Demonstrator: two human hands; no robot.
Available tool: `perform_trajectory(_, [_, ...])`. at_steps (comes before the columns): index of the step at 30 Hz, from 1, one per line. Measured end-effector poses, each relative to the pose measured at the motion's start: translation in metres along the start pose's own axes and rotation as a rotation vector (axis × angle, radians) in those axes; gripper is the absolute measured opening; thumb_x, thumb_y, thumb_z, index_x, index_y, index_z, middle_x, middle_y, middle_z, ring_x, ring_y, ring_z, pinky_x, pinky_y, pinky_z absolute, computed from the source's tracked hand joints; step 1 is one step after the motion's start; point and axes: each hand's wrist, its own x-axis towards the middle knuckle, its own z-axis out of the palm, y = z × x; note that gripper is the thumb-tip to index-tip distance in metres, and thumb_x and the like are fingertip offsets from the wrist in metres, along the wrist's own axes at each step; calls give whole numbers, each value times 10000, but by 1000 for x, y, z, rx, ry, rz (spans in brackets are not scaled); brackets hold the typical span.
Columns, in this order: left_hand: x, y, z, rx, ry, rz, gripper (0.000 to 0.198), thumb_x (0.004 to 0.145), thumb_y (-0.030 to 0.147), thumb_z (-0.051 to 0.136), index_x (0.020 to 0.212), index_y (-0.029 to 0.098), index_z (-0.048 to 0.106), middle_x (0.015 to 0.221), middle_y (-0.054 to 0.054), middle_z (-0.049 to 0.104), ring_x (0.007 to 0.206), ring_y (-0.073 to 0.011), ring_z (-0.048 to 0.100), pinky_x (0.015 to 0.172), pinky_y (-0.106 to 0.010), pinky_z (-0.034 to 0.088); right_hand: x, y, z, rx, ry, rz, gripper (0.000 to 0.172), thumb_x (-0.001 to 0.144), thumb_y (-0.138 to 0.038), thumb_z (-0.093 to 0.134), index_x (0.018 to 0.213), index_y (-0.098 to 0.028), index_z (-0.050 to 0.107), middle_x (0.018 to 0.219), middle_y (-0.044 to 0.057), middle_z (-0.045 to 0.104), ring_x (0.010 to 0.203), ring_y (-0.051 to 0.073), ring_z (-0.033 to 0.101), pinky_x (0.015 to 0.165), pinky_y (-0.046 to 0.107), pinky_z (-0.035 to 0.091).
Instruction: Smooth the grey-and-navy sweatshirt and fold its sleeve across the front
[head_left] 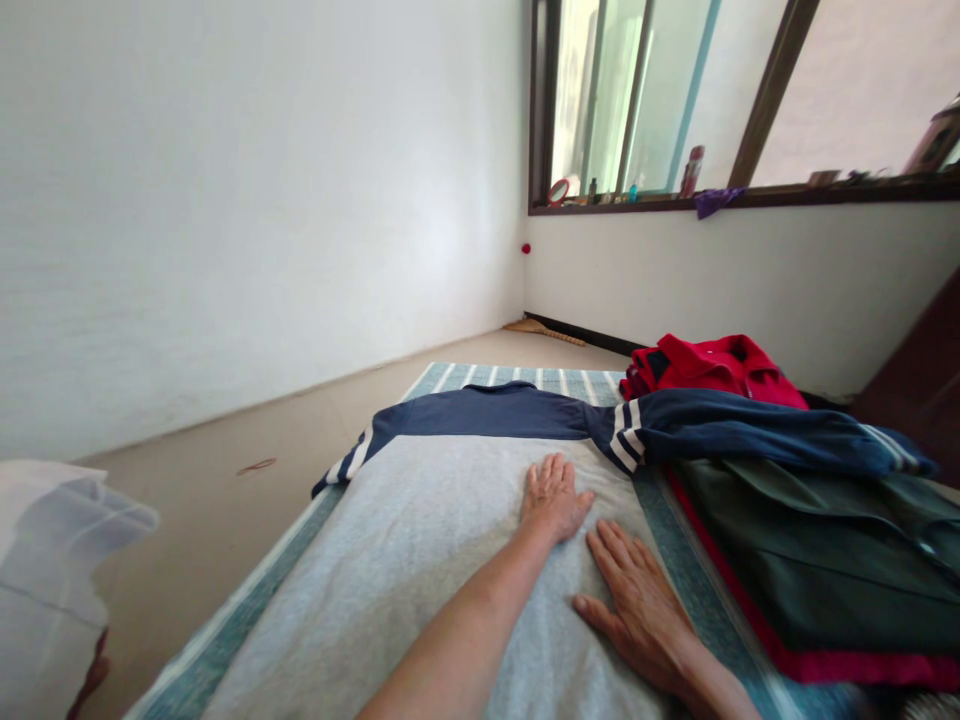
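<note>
A grey T-shirt with a navy yoke and striped sleeve cuffs (420,520) lies spread flat on a striped teal mat (517,378). My left hand (553,496) rests flat on the shirt's chest, fingers stretched out. Just beside it, my right hand (631,592) also lies flat on the grey cloth near the shirt's right edge, fingers together and extended. Neither hand holds anything.
A pile of clothes sits to the right: a dark green garment (810,540), a navy one (750,430) and a red one (712,365). White fabric (52,560) lies at the far left. The floor (247,470) meets white walls; a window sill (675,195) carries small items.
</note>
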Motion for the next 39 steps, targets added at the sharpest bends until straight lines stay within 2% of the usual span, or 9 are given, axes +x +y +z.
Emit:
perform_trajectory(20, [-2, 1, -3, 8, 26, 1, 716, 882, 566, 205, 1438, 121, 288, 1546, -112, 178, 1428, -227, 89, 1141, -479, 83, 1, 2, 1, 38, 16, -11, 809, 856, -686, 318, 1453, -143, 273, 1528, 91, 161, 1416, 260, 82, 1154, 430, 92])
perform_trajectory(26, [-1, 1, -3, 22, -6, -13, 707, 887, 564, 199, 1450, 142, 265, 1554, -98, 149, 1431, -221, 61, 1145, -473, 66, 1, 1, 1, 54, 21, -11, 805, 854, -684, 318, 1454, -147, 278, 1529, 88, 158, 1414, 271, 87, 1151, 434, 88])
perform_trajectory(39, [-1, 2, -1, 37, 17, -14, 688, 887, 559, 204, 1447, 165, 268, 1552, -90, 169, 1428, -223, 90, 1146, -468, 77, 1, 1, -1, 62, 7, -8, 801, 855, -666, 334, 1453, -137, 274, 1531, 98, 142, 1416, 260, 80, 1148, 430, 82])
